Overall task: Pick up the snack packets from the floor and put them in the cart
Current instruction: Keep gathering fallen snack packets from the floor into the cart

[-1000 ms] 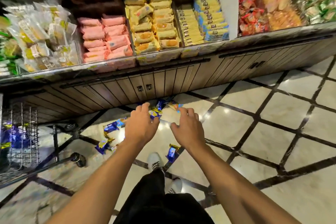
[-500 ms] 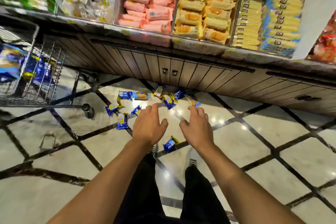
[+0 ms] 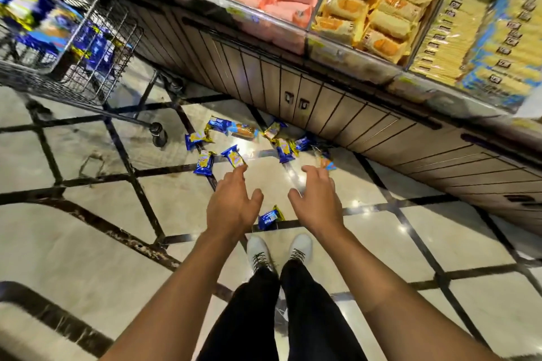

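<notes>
Several small blue and yellow snack packets (image 3: 204, 162) lie scattered on the tiled floor in front of the shelf base, and one more packet (image 3: 269, 217) lies between my hands near my shoes. My left hand (image 3: 233, 202) and my right hand (image 3: 316, 199) hover over the floor with fingers spread, both holding nothing. The left fingertips are close to a packet (image 3: 233, 156); the right fingertips are close to an orange-tipped packet (image 3: 325, 160). The wire cart (image 3: 88, 67) stands at the upper left with blue packets inside.
A shop shelf (image 3: 337, 50) with pink and yellow packaged goods runs diagonally across the top, its slatted base (image 3: 352, 114) just behind the packets. A cart wheel (image 3: 158, 133) rests on the floor left of the packets. My white shoes (image 3: 258, 252) stand below my hands.
The view has tilted down and moved closer to the floor. Both hands have reached forward and lower toward the packets, still holding nothing. The cart now sits nearer at the upper left.
</notes>
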Demonstrator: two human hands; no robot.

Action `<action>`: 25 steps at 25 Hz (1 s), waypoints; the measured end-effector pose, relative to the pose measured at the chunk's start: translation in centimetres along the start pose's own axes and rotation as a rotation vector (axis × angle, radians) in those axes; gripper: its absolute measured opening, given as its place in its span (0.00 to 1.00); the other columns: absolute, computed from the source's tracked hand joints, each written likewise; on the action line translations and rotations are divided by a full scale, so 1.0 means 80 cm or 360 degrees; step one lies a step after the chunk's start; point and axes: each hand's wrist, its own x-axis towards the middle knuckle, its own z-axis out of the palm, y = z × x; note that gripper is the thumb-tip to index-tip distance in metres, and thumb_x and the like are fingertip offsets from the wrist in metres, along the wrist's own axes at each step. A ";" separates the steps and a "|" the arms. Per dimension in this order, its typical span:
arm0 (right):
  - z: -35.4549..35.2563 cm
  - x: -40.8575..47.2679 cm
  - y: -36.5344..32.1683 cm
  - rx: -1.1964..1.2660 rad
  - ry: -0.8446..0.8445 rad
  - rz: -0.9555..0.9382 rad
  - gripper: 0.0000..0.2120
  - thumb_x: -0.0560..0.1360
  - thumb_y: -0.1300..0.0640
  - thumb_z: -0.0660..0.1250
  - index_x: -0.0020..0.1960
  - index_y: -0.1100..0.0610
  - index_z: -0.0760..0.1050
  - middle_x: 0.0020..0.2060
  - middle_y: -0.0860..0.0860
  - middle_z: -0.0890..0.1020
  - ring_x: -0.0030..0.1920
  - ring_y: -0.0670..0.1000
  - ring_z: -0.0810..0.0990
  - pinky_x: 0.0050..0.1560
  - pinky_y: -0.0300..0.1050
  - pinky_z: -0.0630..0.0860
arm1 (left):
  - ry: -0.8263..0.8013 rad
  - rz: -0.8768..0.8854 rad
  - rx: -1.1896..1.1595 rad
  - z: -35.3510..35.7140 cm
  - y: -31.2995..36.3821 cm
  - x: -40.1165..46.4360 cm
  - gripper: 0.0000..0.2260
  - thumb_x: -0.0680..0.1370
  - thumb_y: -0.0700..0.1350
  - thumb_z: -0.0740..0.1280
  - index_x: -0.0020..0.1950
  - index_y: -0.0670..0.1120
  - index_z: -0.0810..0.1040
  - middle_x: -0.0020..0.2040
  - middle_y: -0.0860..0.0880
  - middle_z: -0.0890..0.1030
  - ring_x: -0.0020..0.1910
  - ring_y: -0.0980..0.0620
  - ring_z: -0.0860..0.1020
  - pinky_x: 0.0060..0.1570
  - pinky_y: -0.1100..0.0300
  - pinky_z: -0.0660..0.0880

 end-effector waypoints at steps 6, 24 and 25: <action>0.078 0.034 0.056 0.0109 0.0043 0.0019 0.25 0.75 0.52 0.65 0.71 0.53 0.66 0.64 0.52 0.70 0.62 0.55 0.71 0.55 0.51 0.72 | 0.0008 -0.0008 0.0077 0.077 -0.053 0.029 0.26 0.78 0.52 0.66 0.74 0.49 0.65 0.65 0.48 0.75 0.63 0.46 0.73 0.56 0.48 0.75; 0.570 0.347 0.438 -0.0243 -0.0146 -0.0355 0.29 0.72 0.47 0.64 0.71 0.54 0.69 0.62 0.57 0.72 0.61 0.59 0.72 0.60 0.54 0.74 | -0.0732 0.0455 0.0696 0.690 -0.375 0.274 0.37 0.76 0.58 0.65 0.80 0.51 0.51 0.77 0.45 0.58 0.73 0.42 0.60 0.65 0.47 0.66; 0.585 0.366 0.450 -0.0260 -0.0188 -0.0370 0.29 0.72 0.47 0.65 0.72 0.53 0.67 0.64 0.56 0.71 0.62 0.58 0.71 0.61 0.53 0.74 | -0.0783 0.0478 0.0727 0.711 -0.388 0.283 0.38 0.74 0.59 0.66 0.79 0.53 0.51 0.76 0.45 0.58 0.73 0.41 0.61 0.64 0.46 0.68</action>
